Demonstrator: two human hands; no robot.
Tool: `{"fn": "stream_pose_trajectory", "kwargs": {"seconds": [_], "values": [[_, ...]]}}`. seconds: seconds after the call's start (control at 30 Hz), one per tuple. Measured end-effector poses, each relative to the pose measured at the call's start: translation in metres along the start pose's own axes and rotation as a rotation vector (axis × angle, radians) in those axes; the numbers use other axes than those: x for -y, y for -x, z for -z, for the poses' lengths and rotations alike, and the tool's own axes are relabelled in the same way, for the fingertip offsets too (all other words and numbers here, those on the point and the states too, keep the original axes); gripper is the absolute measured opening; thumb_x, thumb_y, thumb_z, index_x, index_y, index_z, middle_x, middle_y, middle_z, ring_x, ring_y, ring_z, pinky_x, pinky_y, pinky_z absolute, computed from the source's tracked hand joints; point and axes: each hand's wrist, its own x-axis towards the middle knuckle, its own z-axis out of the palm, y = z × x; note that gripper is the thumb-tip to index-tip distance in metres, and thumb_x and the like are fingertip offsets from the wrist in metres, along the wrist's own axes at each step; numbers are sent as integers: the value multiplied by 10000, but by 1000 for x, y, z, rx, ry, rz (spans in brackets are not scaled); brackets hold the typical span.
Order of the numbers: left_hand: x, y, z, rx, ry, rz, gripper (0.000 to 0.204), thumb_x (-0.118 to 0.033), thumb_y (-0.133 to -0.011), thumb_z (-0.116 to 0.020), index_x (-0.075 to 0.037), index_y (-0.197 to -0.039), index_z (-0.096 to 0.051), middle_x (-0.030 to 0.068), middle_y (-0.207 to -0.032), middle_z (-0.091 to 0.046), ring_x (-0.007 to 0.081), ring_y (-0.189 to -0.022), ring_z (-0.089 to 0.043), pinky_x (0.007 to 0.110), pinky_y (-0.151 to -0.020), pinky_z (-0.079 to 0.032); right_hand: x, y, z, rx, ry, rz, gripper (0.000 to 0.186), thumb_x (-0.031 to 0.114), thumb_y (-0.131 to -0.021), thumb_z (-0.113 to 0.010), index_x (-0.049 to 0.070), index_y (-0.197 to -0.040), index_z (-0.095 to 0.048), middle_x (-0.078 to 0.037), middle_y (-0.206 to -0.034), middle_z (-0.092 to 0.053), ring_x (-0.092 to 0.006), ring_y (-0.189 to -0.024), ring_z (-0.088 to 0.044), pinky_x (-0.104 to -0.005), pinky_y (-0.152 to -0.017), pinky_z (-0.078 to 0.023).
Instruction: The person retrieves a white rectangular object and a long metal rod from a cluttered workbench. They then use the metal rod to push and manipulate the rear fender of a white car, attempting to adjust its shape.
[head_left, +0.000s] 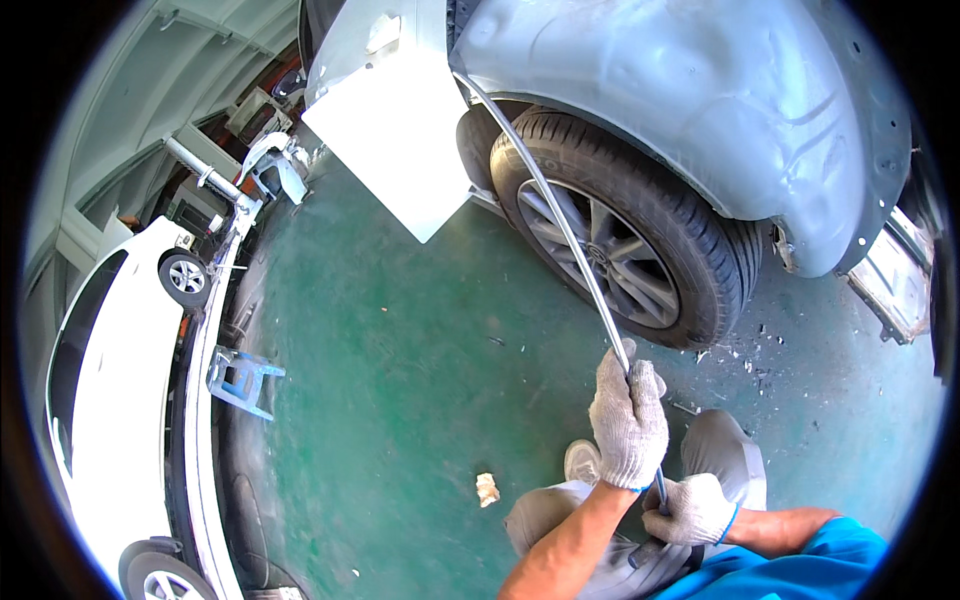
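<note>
Beside the wheel (622,250), we are seemingly levering the metal rod (575,245), left hand (630,425) and right hand (694,510) clamping round it; the next move is calling for steady force.

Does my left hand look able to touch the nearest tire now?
Probably, once it lets go: the left hand grips the curved metal rod, which slants across the alloy wheel; nothing else appears between hand and tire.

Smooth, glossy metal rod (569,232).

green floor (380,370), debris (762,375) at right; pale ribbed wall (125,100), blue stand (243,382) left.
</note>
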Motion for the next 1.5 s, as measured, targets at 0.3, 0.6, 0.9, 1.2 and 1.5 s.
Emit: {"fn": "stream_pose_trajectory", "kwargs": {"seconds": [0.3,0.6,0.9,1.2,1.5], "values": [[0,0,-6,-42,-34,6,306,-125,-1065,-544,65,-1304,-566,57,-761,-615,114,-665,-583,279,-621,-502,-17,-8,-1,120,-128,36,270,383,-831,-707,151,-969,-708,-125,-705,-704,-353,-652,-711,-446,-623,-568],[11,-3,-1,-52,-46,18,287,-111,-1059,-545,55,-1290,-583,50,-759,-621,107,-663,-586,277,-625,-509,-17,-16,-20,-32,8,55,262,380,-830,-729,138,-919,-681,-120,-653,-676,-351,-587,-689,-456,-555,-543],[6,0,1,-23,-12,-2,306,-109,-1061,-545,53,-1320,-569,51,-774,-626,104,-669,-581,280,-631,-508,-7,-6,-14,-92,-9,84,221,341,-823,-718,135,-890,-677,-113,-624,-661,-347,-561,-679,-449,-542,-542],[-1,-1,-3,-44,-60,5,286,-98,-1053,-549,55,-1293,-580,63,-746,-627,122,-644,-595,293,-618,-511,-18,-10,-7,126,-125,37,255,385,-831,-712,152,-934,-698,-127,-705,-697,-355,-658,-706,-446,-616,-561],[6,-3,3,-54,-83,2,286,-99,-1054,-549,55,-1292,-580,62,-749,-627,121,-657,-605,290,-629,-525,-18,-20,-19,124,-53,45,355,468,-866,-730,157,-1023,-663,-136,-713,-698,-365,-662,-708,-466,-603,-552]]}}
